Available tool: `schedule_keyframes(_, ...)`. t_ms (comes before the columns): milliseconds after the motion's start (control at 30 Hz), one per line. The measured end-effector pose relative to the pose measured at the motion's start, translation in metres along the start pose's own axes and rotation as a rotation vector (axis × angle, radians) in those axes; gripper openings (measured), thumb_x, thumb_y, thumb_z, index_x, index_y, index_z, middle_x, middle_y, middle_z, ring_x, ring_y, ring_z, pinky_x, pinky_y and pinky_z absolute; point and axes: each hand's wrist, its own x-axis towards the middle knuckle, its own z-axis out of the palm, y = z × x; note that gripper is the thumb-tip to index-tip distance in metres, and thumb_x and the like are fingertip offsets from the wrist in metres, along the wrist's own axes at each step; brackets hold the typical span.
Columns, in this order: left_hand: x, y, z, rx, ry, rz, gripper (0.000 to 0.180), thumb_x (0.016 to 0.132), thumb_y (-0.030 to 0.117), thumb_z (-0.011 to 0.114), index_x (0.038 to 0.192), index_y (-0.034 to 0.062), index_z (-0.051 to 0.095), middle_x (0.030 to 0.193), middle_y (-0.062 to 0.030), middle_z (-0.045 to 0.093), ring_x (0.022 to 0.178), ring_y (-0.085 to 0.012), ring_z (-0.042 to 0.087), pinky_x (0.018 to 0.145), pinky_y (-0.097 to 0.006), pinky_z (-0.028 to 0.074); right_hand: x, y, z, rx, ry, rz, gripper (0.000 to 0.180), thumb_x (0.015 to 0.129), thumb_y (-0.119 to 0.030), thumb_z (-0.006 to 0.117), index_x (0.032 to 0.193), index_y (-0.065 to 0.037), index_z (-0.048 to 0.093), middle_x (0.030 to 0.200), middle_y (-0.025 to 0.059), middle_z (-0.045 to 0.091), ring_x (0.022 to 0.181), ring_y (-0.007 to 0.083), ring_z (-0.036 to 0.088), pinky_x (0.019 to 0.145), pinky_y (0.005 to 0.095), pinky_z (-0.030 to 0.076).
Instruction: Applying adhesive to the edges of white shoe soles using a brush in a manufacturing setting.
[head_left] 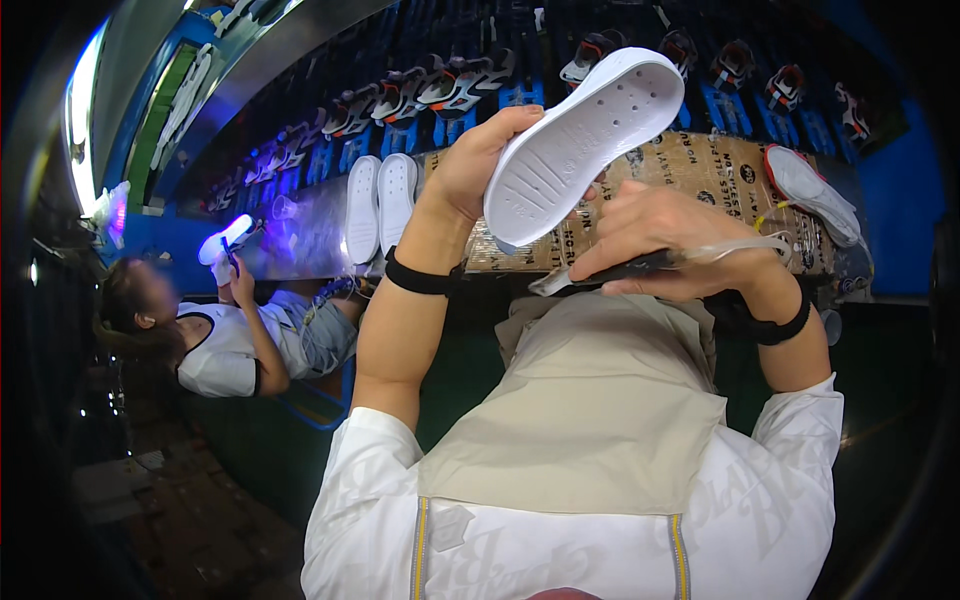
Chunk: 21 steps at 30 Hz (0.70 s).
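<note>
My left hand (468, 168) grips a white shoe sole (590, 145) by its left edge, with the thumb on the rim. The sole is tilted above the bench, its hollow inner face with small round holes and ribs toward me. Lower and to the right, my right hand (665, 232) is closed around a dark-handled brush (630, 268). The brush's pale tip points left, just below the sole's near end and apart from it. A clear tube (735, 247) runs from the handle past my wrist.
Brown printed cardboard (720, 180) covers the bench. Two white soles (380, 205) lie left of my arm; a white shoe upper (815, 195) with red trim lies at right. Behind runs a rack of shoes (455, 85). At left a co-worker (235, 340) holds a purple-lit sole.
</note>
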Motion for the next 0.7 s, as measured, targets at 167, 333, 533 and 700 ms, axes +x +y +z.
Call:
schedule_keyframes(167,0.001,0.003,0.002,0.065,0.091,-0.013,0.055,0.106,0.033,0.038,0.133,-0.0101,0.059,0.113,-0.0293,0.071,0.096,-0.0376,0.075,0.079,-0.043,0.064,-0.002,0.009,0.007,-0.193,0.119,-0.057,0.028,0.086,-0.014,0.079,0.114,-0.012,0.077,0.086,0.0046,0.070,0.082,0.0251,0.062,0.083,0.0394,0.044)
schedule_keyframes(333,-0.004,0.004,0.004,0.067,0.165,-0.070,0.054,0.106,0.032,0.038,0.131,-0.0108,0.060,0.114,-0.0277,0.072,0.097,-0.0374,0.075,0.083,-0.043,0.063,-0.007,0.008,0.004,-0.061,0.166,-0.023,0.033,0.083,-0.012,0.080,0.116,-0.014,0.076,0.081,0.0043,0.063,0.081,0.0262,0.060,0.083,0.0389,0.043)
schedule_keyframes(533,-0.008,0.000,-0.003,0.100,0.087,-0.082,0.055,0.105,0.033,0.038,0.130,-0.0100,0.062,0.115,-0.0264,0.072,0.097,-0.0369,0.075,0.084,-0.044,0.062,-0.008,0.004,-0.002,-0.175,0.121,-0.039,0.031,0.083,-0.012,0.081,0.113,-0.014,0.076,0.083,0.0046,0.062,0.080,0.0253,0.056,0.081,0.0393,0.041)
schedule_keyframes(700,-0.021,-0.014,-0.019,0.043,0.283,-0.008,0.049,0.106,0.029,0.042,0.132,-0.0085,0.061,0.117,-0.0236,0.072,0.097,-0.0322,0.075,0.084,-0.042,0.063,-0.010,0.003,-0.015,-0.434,0.148,-0.021,0.030,0.082,-0.011,0.080,0.112,-0.012,0.075,0.086,0.0038,0.062,0.082,0.0255,0.055,0.082,0.0409,0.039)
